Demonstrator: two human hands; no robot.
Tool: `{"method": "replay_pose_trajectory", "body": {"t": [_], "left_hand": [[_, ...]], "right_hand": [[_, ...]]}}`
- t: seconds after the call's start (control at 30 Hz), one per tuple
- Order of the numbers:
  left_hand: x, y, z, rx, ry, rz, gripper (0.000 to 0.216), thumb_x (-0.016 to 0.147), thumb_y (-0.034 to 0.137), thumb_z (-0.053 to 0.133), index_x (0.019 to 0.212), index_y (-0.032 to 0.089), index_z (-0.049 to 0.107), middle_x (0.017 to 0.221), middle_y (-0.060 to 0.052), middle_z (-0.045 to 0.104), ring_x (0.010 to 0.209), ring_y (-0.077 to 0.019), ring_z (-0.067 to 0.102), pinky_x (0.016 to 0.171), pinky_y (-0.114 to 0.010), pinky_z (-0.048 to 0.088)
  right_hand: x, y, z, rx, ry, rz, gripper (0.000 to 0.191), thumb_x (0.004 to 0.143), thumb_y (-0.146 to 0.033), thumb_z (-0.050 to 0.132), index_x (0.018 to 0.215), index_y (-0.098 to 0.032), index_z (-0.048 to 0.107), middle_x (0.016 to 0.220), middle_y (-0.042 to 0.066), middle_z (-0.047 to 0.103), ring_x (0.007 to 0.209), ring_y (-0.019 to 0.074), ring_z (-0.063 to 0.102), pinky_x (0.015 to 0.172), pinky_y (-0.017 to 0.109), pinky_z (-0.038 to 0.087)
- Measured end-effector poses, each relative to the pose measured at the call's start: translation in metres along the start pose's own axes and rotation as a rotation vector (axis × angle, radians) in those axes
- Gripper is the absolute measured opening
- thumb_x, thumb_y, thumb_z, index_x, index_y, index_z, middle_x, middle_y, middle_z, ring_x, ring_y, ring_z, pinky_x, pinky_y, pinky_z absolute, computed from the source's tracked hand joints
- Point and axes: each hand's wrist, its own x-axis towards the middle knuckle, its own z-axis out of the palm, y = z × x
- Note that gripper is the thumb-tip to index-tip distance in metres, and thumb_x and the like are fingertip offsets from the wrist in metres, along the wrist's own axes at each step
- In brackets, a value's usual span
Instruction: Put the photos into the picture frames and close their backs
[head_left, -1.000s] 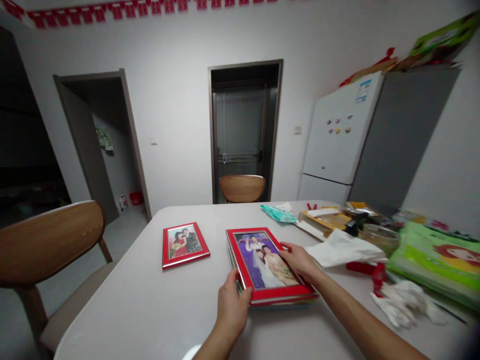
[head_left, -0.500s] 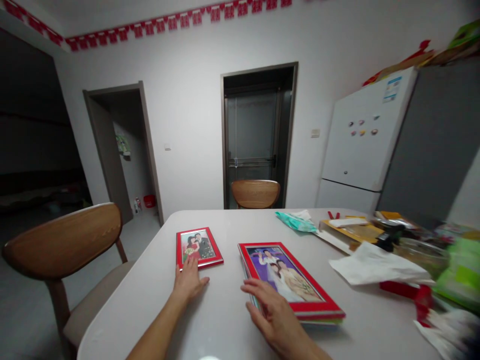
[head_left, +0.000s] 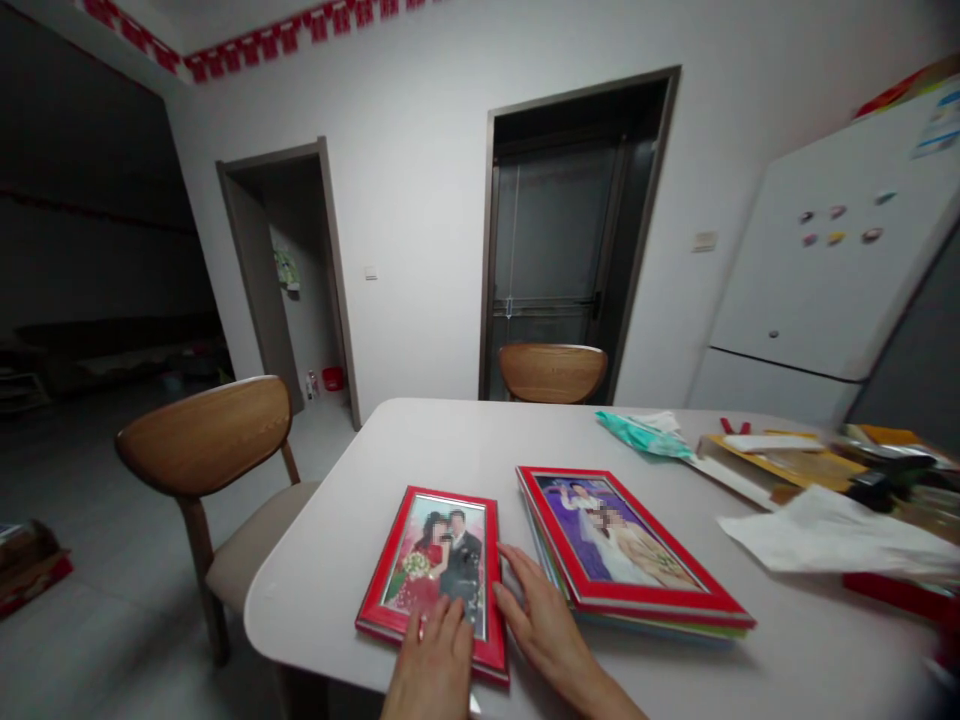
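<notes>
A small red picture frame [head_left: 450, 560] lies flat on the white table, showing a couple in a red dress and a dark suit. My left hand [head_left: 435, 650] rests on its lower part, fingers stretched out over the picture. Along the frame's right edge is my right hand [head_left: 544, 625], fingertips touching or very close to it, fingers extended. Just right of that hand sits a larger red picture frame [head_left: 622, 540], with a picture on a purple background. It lies on top of a stack of thin flat things, whose edges show beneath it.
On the right of the table [head_left: 442, 440] are a turquoise packet [head_left: 645, 435], crumpled white paper [head_left: 825, 530] and a yellow envelope [head_left: 802, 465]. Wooden chairs stand at the left [head_left: 210, 440] and far side [head_left: 553, 372]. A fridge [head_left: 817, 290] is behind.
The small frame has come nearer to me, under my left hand. My right hand has left the larger frame's side for the small frame's right edge. The view has turned slightly left.
</notes>
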Motion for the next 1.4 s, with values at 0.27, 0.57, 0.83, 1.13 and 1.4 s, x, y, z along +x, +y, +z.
{"method": "replay_pose_trajectory", "body": {"t": [0.27, 0.57, 0.83, 1.13, 1.4], "left_hand": [[-0.013, 0.009, -0.013, -0.155, 0.183, 0.054, 0.048, 0.055, 0.012, 0.057, 0.103, 0.014, 0.052, 0.115, -0.014, 0.052, 0.108, -0.0287, 0.045, 0.089, -0.039, 0.038], [-0.033, 0.003, -0.057, -0.978, 0.782, -0.156, 0.048, 0.073, 0.031, 0.052, 0.116, 0.021, 0.034, 0.115, -0.008, 0.051, 0.100, -0.0194, 0.052, 0.080, -0.029, 0.045], [-0.048, -0.047, 0.002, -0.777, 0.584, -0.323, 0.048, 0.071, 0.034, 0.051, 0.113, 0.015, 0.045, 0.118, -0.010, 0.051, 0.111, -0.0232, 0.044, 0.094, -0.037, 0.033], [-0.047, -0.049, 0.013, -0.362, 0.427, -0.275, 0.045, 0.076, 0.029, 0.039, 0.119, 0.016, 0.040, 0.128, -0.010, 0.040, 0.120, -0.0208, 0.031, 0.101, -0.043, 0.018], [-0.043, -0.047, 0.010, -0.172, 0.354, -0.224, 0.051, 0.072, 0.026, 0.047, 0.120, 0.012, 0.038, 0.133, -0.015, 0.030, 0.122, -0.0238, 0.026, 0.100, -0.044, 0.022]], "right_hand": [[0.009, -0.019, -0.018, 0.308, 0.049, 0.135, 0.047, 0.075, -0.038, 0.042, 0.116, -0.014, 0.044, 0.116, 0.013, 0.049, 0.102, 0.0215, 0.049, 0.087, 0.038, 0.039], [0.013, -0.065, -0.005, 0.318, -0.098, -0.066, 0.039, 0.075, -0.034, 0.045, 0.112, -0.021, 0.050, 0.114, 0.007, 0.052, 0.103, 0.0197, 0.047, 0.088, 0.037, 0.037], [-0.001, -0.049, 0.015, -0.105, -0.190, -0.249, 0.031, 0.073, -0.025, 0.047, 0.102, -0.020, 0.056, 0.108, 0.009, 0.053, 0.103, 0.0220, 0.044, 0.089, 0.038, 0.032], [-0.009, -0.056, 0.006, -0.319, -0.233, -0.244, 0.027, 0.074, -0.023, 0.044, 0.098, -0.023, 0.056, 0.102, 0.007, 0.053, 0.098, 0.0203, 0.044, 0.084, 0.033, 0.034], [-0.001, -0.063, -0.002, -0.326, -0.378, -0.294, 0.027, 0.069, -0.022, 0.051, 0.095, -0.024, 0.060, 0.104, 0.008, 0.051, 0.096, 0.0207, 0.045, 0.081, 0.033, 0.034]]}}
